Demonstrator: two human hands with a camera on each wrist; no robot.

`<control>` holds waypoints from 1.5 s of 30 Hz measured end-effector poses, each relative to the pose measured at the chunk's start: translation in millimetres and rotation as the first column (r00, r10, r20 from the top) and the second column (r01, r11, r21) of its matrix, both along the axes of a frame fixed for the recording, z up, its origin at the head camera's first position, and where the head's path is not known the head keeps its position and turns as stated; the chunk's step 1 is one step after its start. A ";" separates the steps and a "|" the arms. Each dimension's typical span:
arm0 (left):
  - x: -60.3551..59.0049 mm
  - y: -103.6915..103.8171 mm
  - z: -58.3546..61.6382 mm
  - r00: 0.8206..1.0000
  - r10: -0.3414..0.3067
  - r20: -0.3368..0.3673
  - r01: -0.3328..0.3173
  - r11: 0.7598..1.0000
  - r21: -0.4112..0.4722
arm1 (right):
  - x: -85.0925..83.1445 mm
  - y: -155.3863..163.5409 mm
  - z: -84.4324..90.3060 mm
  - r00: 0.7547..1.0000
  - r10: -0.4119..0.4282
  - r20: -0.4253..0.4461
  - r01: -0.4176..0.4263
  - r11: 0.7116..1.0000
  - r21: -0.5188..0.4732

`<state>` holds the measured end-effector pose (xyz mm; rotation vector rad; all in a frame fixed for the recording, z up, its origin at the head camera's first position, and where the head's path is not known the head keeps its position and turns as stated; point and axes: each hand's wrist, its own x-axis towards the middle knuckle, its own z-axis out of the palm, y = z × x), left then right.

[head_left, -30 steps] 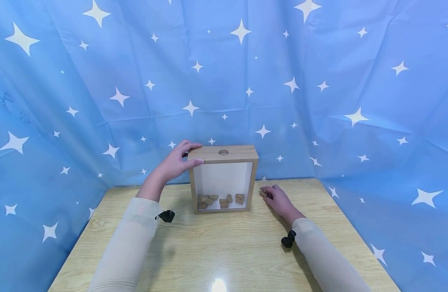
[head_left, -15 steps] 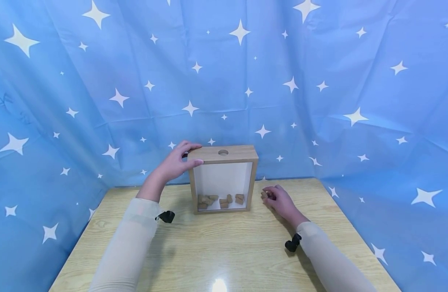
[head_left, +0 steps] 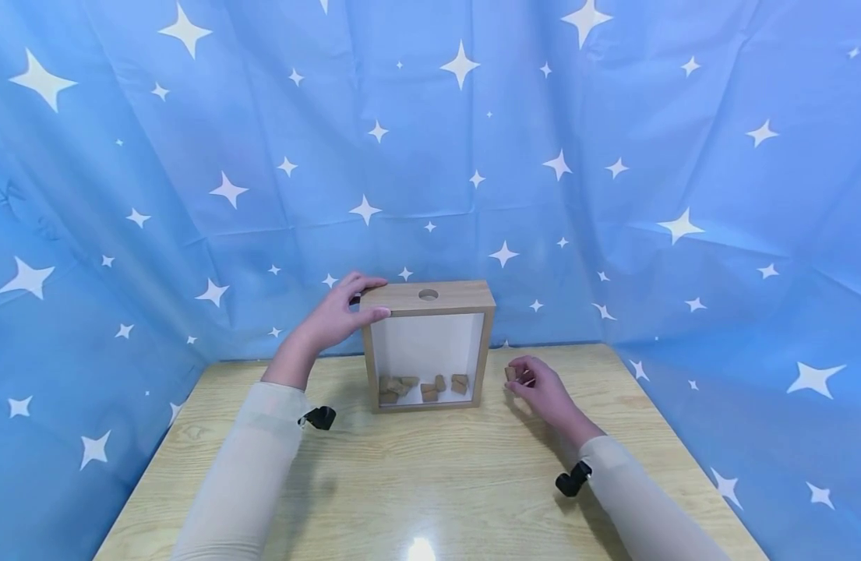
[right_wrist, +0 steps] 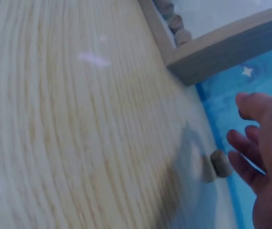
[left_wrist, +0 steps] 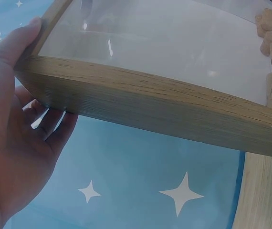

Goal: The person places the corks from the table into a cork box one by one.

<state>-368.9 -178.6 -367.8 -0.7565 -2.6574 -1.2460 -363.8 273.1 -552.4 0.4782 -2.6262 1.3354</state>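
A wooden shadow box frame stands upright on the table, with a clear front and a round hole in its top. My left hand grips its upper left corner, thumb on the front and fingers behind. Several corks lie along the bottom inside. To the right of the box, my right hand pinches a cork at its fingertips, low over the table. In the right wrist view the thumb mostly hides that cork. Another cork rests on the table close to the lower fingers.
The light wooden table spreads in front of the box and on both sides. A blue curtain with white stars hangs close behind the table's back edge and along both sides.
My right hand has shifted slightly to the right, and the cork at its fingertips has turned more upright. The left hand and the box have stayed in place.
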 end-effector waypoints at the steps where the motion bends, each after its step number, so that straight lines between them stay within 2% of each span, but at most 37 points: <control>1: -0.2 -0.1 -0.1 1.000 -0.001 0.000 0.001 1.000 0.000 | 1.7 -0.9 2.5 1.000 -0.003 0.002 0.003 1.000 -0.007; 7: -1.3 -0.3 -0.6 1.000 -0.003 -0.009 0.003 1.000 -0.001 | 9.1 -5.5 15.4 1.000 -0.016 0.002 0.016 1.000 -0.019; 17: -2.2 -0.6 -2.6 1.000 -0.009 -0.013 0.009 1.000 0.000 | 17.0 -11.7 39.1 0.997 -0.007 -0.074 0.007 1.000 -0.007; 30: -3.4 -0.6 -3.5 1.000 -0.011 -0.019 0.011 1.000 0.003 | 23.4 -16.1 65.7 0.994 0.020 -0.112 -0.028 0.997 -0.071; 39: -1.9 -0.5 -2.6 1.000 -0.011 -0.023 0.011 1.000 0.004 | 24.5 -25.0 80.1 0.994 0.068 -0.082 -0.083 0.976 -0.201; 45: -0.7 -0.3 -1.6 1.000 -0.013 -0.029 0.013 1.000 -0.001 | 24.2 -32.0 94.3 0.993 0.052 -0.107 -0.072 0.977 -0.201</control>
